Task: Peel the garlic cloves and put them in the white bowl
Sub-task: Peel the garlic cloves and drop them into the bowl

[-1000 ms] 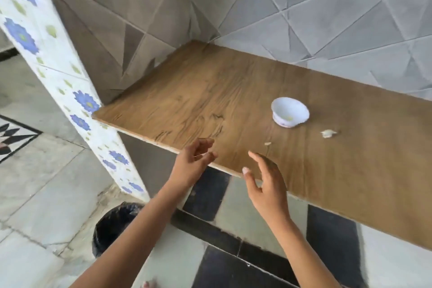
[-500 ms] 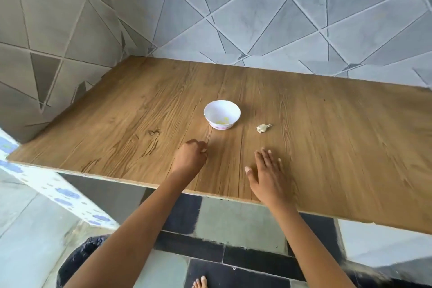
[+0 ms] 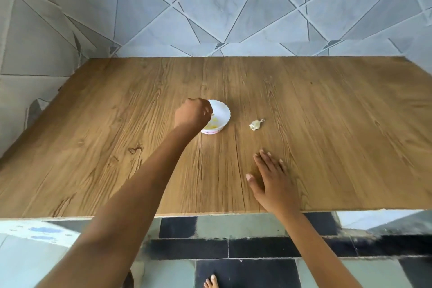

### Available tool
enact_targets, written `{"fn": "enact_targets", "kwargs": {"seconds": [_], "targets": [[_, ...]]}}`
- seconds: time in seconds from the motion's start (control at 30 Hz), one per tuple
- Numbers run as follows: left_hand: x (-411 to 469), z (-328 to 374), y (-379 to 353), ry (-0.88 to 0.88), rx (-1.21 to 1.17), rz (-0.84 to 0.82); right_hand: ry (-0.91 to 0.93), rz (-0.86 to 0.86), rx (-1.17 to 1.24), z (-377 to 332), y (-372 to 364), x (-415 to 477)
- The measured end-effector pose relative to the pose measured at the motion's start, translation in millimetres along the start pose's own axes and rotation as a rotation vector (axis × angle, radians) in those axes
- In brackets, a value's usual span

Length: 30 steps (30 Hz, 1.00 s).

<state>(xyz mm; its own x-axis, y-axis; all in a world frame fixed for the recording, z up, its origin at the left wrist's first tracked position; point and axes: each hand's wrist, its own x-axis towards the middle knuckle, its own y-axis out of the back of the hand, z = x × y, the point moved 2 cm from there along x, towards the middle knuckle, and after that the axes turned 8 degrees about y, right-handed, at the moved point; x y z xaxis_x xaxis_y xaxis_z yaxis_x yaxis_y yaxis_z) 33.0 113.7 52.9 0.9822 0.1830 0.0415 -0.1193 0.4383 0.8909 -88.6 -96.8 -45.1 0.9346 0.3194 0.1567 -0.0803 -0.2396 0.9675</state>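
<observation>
The garlic clove [image 3: 256,124] lies on the desk [image 3: 327,135] right of the white bowl [image 3: 222,114], beyond the flat, open right hand [image 3: 272,182], which is nearer. The left hand [image 3: 192,116] curls over the bowl; I cannot tell whether it grips anything.

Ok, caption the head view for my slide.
Left hand pinches a pale bit over the white bowl; right hand flat on the table, a garlic piece beyond.

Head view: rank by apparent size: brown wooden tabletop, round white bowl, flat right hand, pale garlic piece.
1. brown wooden tabletop
2. flat right hand (nearer camera, so unsure against bowl)
3. round white bowl
4. pale garlic piece
</observation>
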Motion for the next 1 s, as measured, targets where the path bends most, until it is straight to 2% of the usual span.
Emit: {"fn": "enact_targets", "kwargs": {"seconds": [0.07,0.17,0.27,0.33,0.4,0.5,0.57,0.67,0.83,0.9,1.0], "targets": [[14,7,-10,0.04,0.148,-0.103,-0.016,0.006,-0.01,0,1,0],[18,12,-18,0.036,0.368,-0.139,-0.02,0.003,-0.006,1,-1,-1],[19,10,-18,0.039,0.404,-0.135,-0.003,0.008,0.018,2,-1,-1],[20,12,-13,0.043,0.304,-0.081,0.009,0.034,0.08,3,0,-1],[17,26,-10,-0.068,0.156,-0.016,-0.021,0.088,0.216,6,6,2],[1,65,-26,-0.256,-0.026,-0.107,-0.078,0.166,0.421,16,21,11],[-2,85,-51,-0.265,-0.048,-0.173,-0.105,0.208,0.472,28,28,20],[2,93,-80,-0.179,-0.034,-0.175,-0.19,0.227,0.61,47,33,33],[4,91,-92,0.0,-0.176,-0.217,-0.425,0.184,1.072,68,30,60],[0,88,-92,0.078,-0.29,-0.267,-0.491,0.158,1.223,70,27,71],[-14,84,-91,0.191,-0.594,-0.346,-0.501,0.198,1.37,67,29,81]]}}
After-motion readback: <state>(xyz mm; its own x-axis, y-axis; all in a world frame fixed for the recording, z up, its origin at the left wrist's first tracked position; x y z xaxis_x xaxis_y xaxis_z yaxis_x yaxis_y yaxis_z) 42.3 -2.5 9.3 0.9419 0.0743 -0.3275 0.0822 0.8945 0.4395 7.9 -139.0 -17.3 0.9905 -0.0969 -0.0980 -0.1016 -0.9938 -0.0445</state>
